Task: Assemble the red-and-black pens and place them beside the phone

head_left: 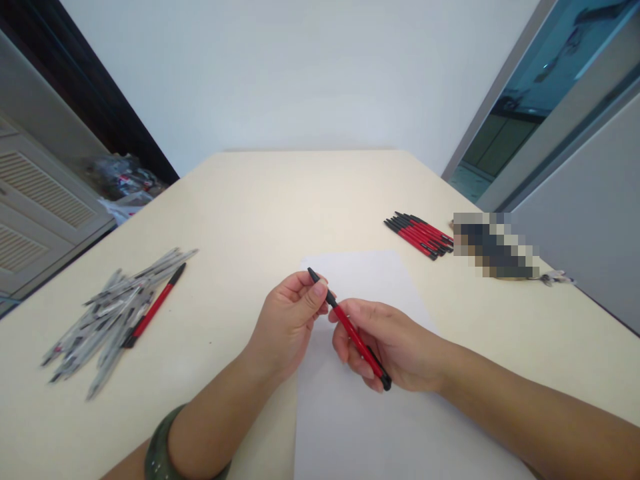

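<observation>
A red ballpoint pen [352, 331] with black ends is held over a white sheet of paper [345, 433], its black tip up and to the left. My left hand [287, 323] pinches the black tip section between thumb and fingers. Around the red barrel, my right hand [393, 340] is closed, thumb near the joint with the black section. The pen's clip and rear end point down toward the right. Whether the tip section is screwed tight I cannot tell.
On the left lies a loose pile of thin clear pen refills [113, 317], with another red-and-black pen [155, 307] beside it. Several red-and-black pens [420, 235] lie side by side at the right. Past them is a pixelated dark object [495, 247]. A wall [310, 73] stands behind the table.
</observation>
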Available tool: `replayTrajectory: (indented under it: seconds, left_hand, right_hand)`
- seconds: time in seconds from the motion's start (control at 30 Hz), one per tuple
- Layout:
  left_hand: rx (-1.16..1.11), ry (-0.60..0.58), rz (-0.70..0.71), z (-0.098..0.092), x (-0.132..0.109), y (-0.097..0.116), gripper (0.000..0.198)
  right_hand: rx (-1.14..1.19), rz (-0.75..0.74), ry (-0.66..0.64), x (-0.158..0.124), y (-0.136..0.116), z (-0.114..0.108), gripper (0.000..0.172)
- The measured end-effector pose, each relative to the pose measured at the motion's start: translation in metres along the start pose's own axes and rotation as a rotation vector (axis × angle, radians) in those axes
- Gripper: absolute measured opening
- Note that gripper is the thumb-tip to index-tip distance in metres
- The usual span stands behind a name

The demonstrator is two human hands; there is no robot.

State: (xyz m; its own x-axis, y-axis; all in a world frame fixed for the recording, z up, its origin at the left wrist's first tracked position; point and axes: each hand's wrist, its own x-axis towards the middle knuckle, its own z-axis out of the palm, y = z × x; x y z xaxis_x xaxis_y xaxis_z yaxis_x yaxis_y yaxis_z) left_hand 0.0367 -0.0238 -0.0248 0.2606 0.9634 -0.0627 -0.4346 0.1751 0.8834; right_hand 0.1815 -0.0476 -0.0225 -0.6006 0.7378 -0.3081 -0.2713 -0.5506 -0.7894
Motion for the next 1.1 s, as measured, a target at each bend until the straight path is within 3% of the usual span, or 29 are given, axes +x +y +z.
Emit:
replayTrajectory:
  seconds: [0.07, 0.23, 0.47, 0.57, 0.9, 1.1]
  left_hand:
    - [-0.004, -0.001, -0.004, 0.0001, 0.0, 0.0001, 0.007]
    - [0.01, 0.03, 0.021, -0.0002, -0.0003, -0.0002, 0.007]
    - [-0.003, 0.015, 0.01, -0.0015, 0.0011, -0.0005, 0.008]
    - [0.007, 0.041, 0.024, -0.0026, 0.0018, -0.0015, 0.008]
    - [0.052, -0.078, -0.042, -0.0013, -0.0014, -0.002, 0.01]
    - [0.028, -0.004, -0.052, -0.005, 0.001, -0.0019, 0.01]
  right_hand:
    - [0.006, 0.007, -0.012, -0.0002, 0.0, -0.0002, 0.031]
    - [0.001, -0.013, 0.008, -0.0019, -0.0004, -0.0006, 0.02]
    - [-0.041, 0.031, 0.007, -0.0011, -0.0016, 0.0001, 0.031]
    - [-0.026, 0.009, 0.018, -0.0011, -0.0011, -0.0001, 0.022]
    - [0.001, -0.033, 0.042, -0.0002, -0.0002, -0.001, 0.018]
    - [-0.044, -0.004, 0.145, 0.0015, 0.0007, -0.0014, 0.02]
